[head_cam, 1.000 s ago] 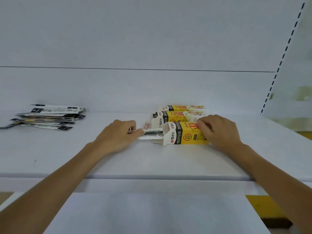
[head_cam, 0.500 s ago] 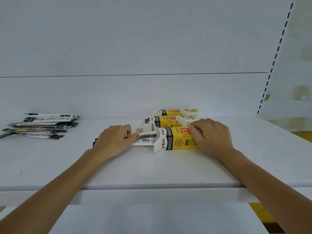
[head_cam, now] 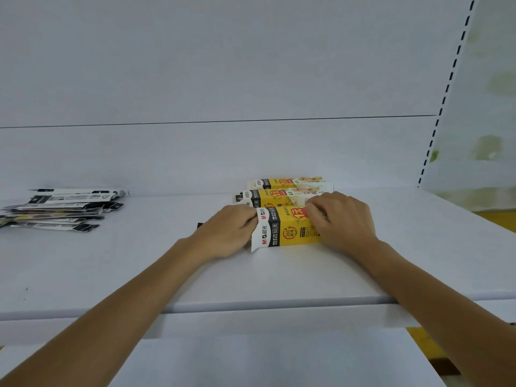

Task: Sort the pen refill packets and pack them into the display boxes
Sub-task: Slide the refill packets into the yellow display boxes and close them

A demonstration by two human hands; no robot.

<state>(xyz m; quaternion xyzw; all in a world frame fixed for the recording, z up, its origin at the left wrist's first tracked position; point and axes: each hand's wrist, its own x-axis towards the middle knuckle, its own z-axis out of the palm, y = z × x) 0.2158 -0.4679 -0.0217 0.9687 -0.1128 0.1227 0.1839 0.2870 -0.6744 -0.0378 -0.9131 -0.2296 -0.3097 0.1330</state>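
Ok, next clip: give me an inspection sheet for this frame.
Surface: white shelf, flat.
Job's things: three yellow boxes lying side by side; nearest box open at its left end; packet pile far left.
Clutter: nothing seen.
Hands: right hand grips the nearest box's top; left hand curled at its open end, its hold hidden.
Cables: nothing seen.
Surroundings: white back panel, slotted upright at right, lower shelf below.
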